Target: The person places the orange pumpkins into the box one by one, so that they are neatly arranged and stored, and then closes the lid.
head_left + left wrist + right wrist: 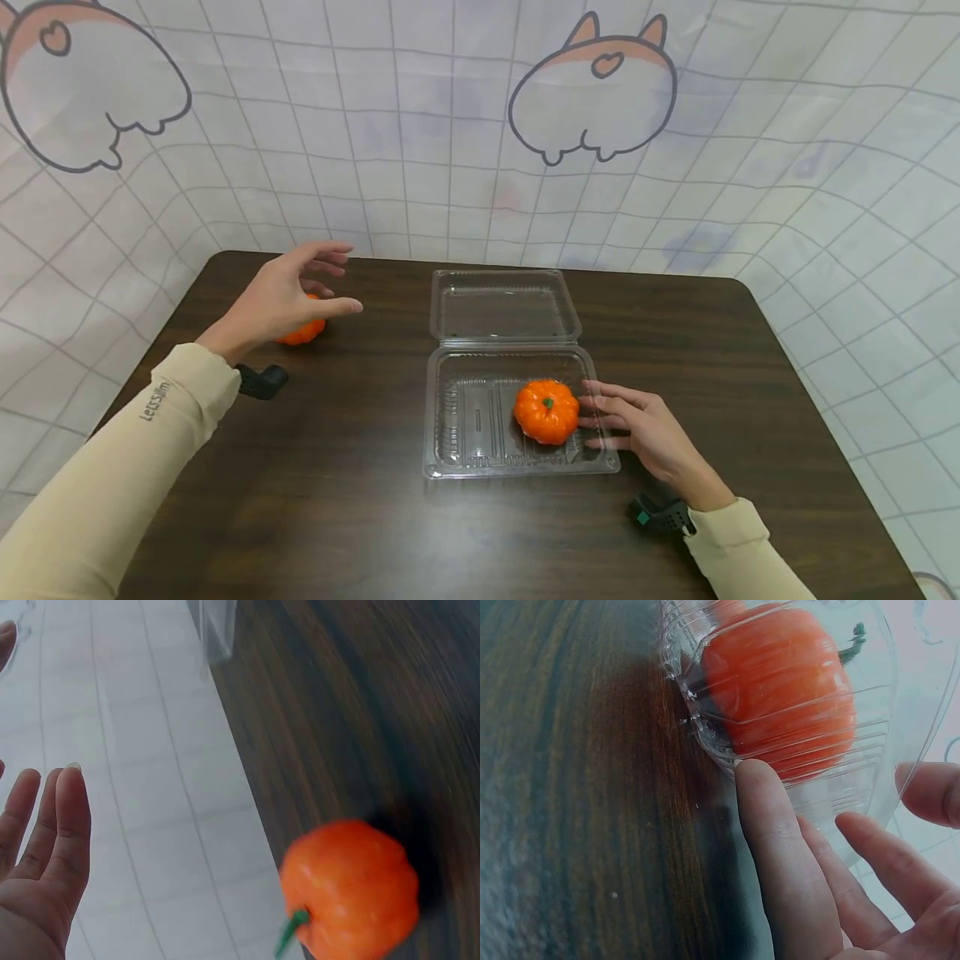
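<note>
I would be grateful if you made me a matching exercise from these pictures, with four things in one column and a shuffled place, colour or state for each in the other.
Things
1. Clear plastic clamshell box
2. Left hand
3. Right hand
4. Table

Descriptions
A. By the side of the box, next to the pumpkin inside it
B. Dark brown with wood grain
C. Open, its lid laid back
D. Near the pumpkin outside the box, holding nothing

Pairs: 1-C, 2-D, 3-A, 4-B
</note>
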A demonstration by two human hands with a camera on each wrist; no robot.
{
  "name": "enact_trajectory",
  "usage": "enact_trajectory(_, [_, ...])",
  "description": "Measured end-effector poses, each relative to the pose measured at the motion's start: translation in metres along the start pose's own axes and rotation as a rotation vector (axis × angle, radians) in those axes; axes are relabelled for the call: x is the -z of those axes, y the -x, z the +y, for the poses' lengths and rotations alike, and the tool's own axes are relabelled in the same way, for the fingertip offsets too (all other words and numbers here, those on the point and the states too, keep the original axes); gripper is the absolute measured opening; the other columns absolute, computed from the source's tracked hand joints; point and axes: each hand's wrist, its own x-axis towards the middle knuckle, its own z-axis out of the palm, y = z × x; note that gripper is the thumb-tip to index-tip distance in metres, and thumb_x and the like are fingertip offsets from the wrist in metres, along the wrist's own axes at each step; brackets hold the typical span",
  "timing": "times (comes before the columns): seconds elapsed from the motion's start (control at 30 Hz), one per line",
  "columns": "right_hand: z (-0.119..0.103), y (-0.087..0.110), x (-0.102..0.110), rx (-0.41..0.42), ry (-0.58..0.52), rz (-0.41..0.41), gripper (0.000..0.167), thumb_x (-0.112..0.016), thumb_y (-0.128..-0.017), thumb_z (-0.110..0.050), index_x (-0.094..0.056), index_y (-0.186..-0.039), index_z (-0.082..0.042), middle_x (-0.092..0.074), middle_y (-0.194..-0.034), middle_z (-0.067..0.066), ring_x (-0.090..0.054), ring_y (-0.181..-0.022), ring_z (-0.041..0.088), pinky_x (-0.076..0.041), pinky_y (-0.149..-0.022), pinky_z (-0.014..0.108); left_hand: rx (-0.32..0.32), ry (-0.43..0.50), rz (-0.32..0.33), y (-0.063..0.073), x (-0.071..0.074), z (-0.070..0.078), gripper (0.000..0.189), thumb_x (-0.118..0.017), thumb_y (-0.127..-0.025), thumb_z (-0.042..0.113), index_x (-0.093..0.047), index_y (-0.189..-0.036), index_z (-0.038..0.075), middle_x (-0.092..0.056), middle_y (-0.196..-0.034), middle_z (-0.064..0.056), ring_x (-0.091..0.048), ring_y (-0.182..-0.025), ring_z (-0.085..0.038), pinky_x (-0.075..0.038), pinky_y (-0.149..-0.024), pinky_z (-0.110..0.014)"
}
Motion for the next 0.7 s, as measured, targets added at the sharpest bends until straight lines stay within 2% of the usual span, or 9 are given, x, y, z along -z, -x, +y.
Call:
enact_trajectory(0.1, [-0.001, 0.000, 0.000, 0.000, -0.002, 0.002, 0.061, -0.062, -0.105, -0.031, -0.044, -0.154, 0.001, -0.070, -0.134, 0.003, -0.076, -0.106, 0.016, -0.065, -0.088, 0.045, 0.027, -0.019, 0.027, 0.003, 0.009, -0.011, 0.078, -0.085, -0.085, 0.044, -0.047, -0.152, 0.030, -0.054, -0.148, 0.001, -0.055, -0.132, -0.017, -0.050, -0.107, -0.035])
enact_trajectory(0.3, [-0.001, 0.000, 0.001, -0.008, 0.004, 0.007, 0.062, -0.062, -0.105, -0.032, -0.044, -0.155, -0.001, -0.069, -0.137, 0.005, -0.076, -0.107, 0.015, -0.065, -0.088, 0.045, 0.070, -0.046, 0.046, 0.010, 0.019, -0.030, 0.080, -0.082, -0.086, 0.048, -0.044, -0.154, 0.029, -0.053, -0.149, -0.002, -0.055, -0.133, -0.023, -0.049, -0.106, -0.039])
enact_trajectory(0.5, [-0.002, 0.000, 0.001, -0.012, 0.011, 0.010, 0.062, -0.062, -0.105, -0.032, -0.044, -0.155, -0.001, -0.068, -0.138, 0.006, -0.076, -0.107, 0.016, -0.065, -0.088, 0.045, 0.102, -0.074, 0.069, 0.013, 0.026, -0.051, 0.081, -0.081, -0.087, 0.050, -0.044, -0.155, 0.024, -0.053, -0.149, -0.008, -0.056, -0.132, -0.027, -0.045, -0.092, -0.014])
enact_trajectory(0.7, [-0.003, 0.000, 0.000, -0.013, 0.014, 0.012, 0.061, -0.062, -0.105, -0.032, -0.044, -0.155, -0.001, -0.069, -0.137, 0.006, -0.076, -0.107, 0.016, -0.065, -0.088, 0.045, 0.139, -0.093, 0.094, 0.018, 0.029, -0.073, 0.083, -0.081, -0.087, 0.051, -0.044, -0.156, 0.021, -0.053, -0.149, -0.013, -0.058, -0.131, -0.035, -0.041, -0.085, -0.009])
